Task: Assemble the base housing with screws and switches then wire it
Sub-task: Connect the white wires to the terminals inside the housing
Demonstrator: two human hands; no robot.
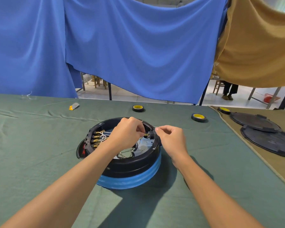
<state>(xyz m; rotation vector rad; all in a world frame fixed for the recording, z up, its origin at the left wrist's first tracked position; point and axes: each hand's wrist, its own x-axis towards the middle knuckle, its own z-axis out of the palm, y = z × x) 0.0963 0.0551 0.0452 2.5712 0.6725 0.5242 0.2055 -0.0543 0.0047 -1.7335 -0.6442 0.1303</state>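
A round black base housing (132, 167) with a blue band round its bottom stands open side up in the middle of the green cloth. White wires (104, 135) run inside it to a row of brass terminals (96, 139) on the left wall. A black switch (150, 134) sits in the right wall. My left hand (127, 134) reaches over the housing and pinches a brass wire terminal (145, 134) at that switch. My right hand (171, 139) is just outside the right rim, fingers curled, thumb and forefinger touching the switch from outside.
Two black tape rolls with yellow cores (138, 108) (198, 117) lie behind the housing, a third (224, 110) on the tan cloth at right. Two black round covers (253, 120) (270, 140) lie at right. A small grey and orange object (74, 106) lies far left.
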